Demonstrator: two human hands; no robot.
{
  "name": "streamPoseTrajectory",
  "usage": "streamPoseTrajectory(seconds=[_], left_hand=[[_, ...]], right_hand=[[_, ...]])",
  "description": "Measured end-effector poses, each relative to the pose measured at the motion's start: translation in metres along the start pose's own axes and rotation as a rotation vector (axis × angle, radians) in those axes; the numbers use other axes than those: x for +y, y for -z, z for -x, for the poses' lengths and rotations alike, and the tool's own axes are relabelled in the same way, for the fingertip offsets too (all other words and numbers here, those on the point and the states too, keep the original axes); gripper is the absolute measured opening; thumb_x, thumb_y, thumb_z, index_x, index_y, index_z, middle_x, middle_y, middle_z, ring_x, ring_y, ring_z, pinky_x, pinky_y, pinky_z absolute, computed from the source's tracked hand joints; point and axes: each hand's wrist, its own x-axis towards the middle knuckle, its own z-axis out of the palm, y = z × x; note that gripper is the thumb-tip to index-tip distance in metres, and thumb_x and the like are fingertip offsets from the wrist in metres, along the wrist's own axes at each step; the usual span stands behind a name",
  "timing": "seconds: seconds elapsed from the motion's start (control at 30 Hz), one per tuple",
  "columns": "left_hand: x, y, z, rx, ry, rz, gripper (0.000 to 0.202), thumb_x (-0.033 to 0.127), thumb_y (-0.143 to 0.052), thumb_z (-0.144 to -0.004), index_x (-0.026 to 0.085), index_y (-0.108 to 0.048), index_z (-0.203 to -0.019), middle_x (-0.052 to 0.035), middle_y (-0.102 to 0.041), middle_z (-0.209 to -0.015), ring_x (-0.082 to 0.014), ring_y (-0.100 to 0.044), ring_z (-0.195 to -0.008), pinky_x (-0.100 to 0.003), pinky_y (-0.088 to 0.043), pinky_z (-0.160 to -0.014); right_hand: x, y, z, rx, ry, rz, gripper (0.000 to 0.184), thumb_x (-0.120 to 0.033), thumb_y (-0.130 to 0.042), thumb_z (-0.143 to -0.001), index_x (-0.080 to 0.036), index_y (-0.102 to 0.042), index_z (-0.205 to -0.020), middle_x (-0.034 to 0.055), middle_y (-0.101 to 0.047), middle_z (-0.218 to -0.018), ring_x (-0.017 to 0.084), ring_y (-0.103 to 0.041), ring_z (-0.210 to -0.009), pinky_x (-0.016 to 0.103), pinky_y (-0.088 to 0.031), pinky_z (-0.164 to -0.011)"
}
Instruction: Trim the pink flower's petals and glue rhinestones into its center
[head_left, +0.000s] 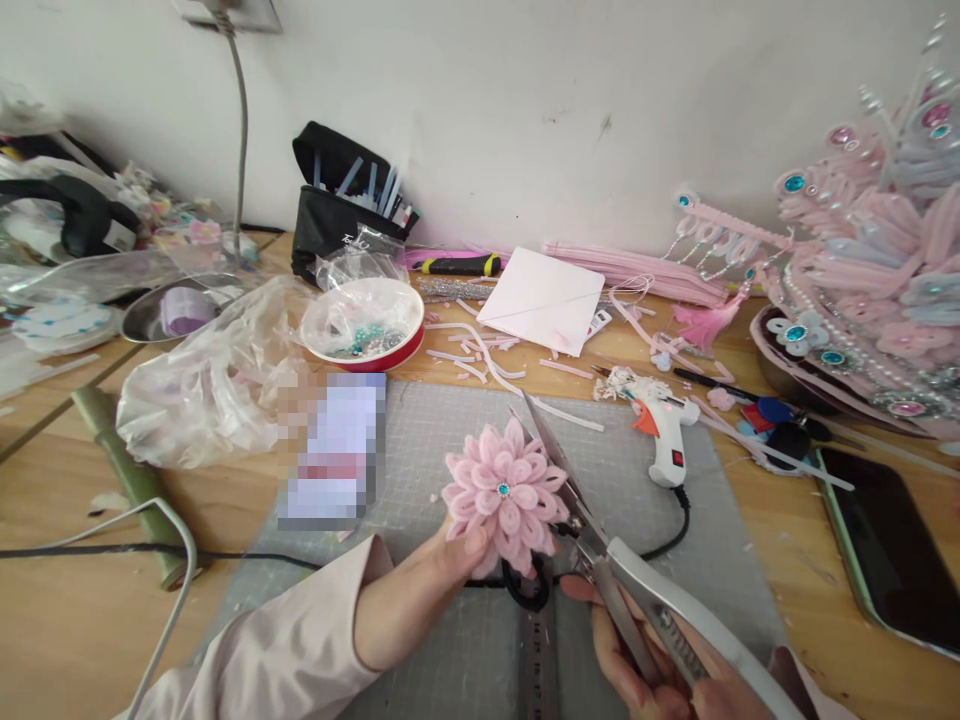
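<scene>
My left hand is closed on a pink fuzzy flower with layered loop petals and a blue gem at its centre. My right hand grips a large pair of scissors with metal blades and white-grey handles. The blades point up and left, right beside the flower's right-hand petals. Whether they touch a petal I cannot tell. Just below the flower shows a black loop, which looks like a hair tie. A metal ruler lies below it on the grey cutting mat.
A white glue gun rests at the mat's far right, its cord trailing. A phone lies at right, near a pink beaded headdress. Behind the mat stand a red-white bowl and a black pouch. A plastic bag sits left.
</scene>
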Motion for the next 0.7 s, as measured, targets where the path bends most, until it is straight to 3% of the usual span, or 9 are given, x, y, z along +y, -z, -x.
streamPoseTrajectory(seconds=[0.13, 0.3, 0.47, 0.7], left_hand=[[-0.007, 0.008, 0.003, 0.005, 0.034, 0.130, 0.050, 0.058, -0.052, -0.071, 0.019, -0.068, -0.099, -0.0081, -0.064, -0.106, -0.0282, -0.038, -0.122, -0.040, -0.025, -0.103], [0.002, 0.006, 0.009, 0.049, 0.070, 0.146, 0.045, 0.046, -0.040, -0.083, 0.016, -0.065, -0.105, -0.0094, -0.064, -0.107, -0.0270, -0.044, -0.117, -0.040, -0.028, -0.102], [0.010, -0.002, 0.003, -0.016, 0.063, 0.123, 0.045, 0.039, -0.052, -0.080, 0.019, -0.054, -0.120, -0.0103, -0.062, -0.110, -0.0275, -0.051, -0.108, -0.043, -0.031, -0.096], [0.009, -0.003, 0.000, -0.008, -0.014, 0.021, 0.050, 0.032, -0.066, -0.072, 0.027, -0.054, -0.120, -0.0020, -0.066, -0.082, -0.0154, -0.058, -0.076, -0.031, -0.039, -0.081]], right_hand=[[-0.002, -0.001, 0.003, 0.001, 0.034, -0.064, 0.065, -0.059, -0.063, -0.065, -0.035, -0.046, -0.124, -0.0041, -0.042, -0.076, 0.000, -0.025, -0.045, 0.017, -0.026, -0.043], [-0.006, -0.003, 0.003, 0.058, -0.046, -0.137, 0.045, -0.052, -0.054, -0.077, -0.035, -0.053, -0.118, -0.0038, -0.043, -0.072, 0.001, -0.025, -0.043, 0.017, -0.026, -0.042], [-0.005, -0.008, 0.004, 0.112, 0.026, -0.083, 0.062, -0.062, -0.065, -0.061, -0.036, -0.053, -0.117, -0.0040, -0.042, -0.073, 0.001, -0.019, -0.045, 0.018, -0.019, -0.042], [-0.003, -0.013, 0.012, 0.189, 0.081, -0.014, 0.076, -0.075, -0.053, -0.057, -0.031, -0.053, -0.120, 0.0008, -0.044, -0.076, 0.008, -0.022, -0.054, 0.021, -0.021, -0.046]])
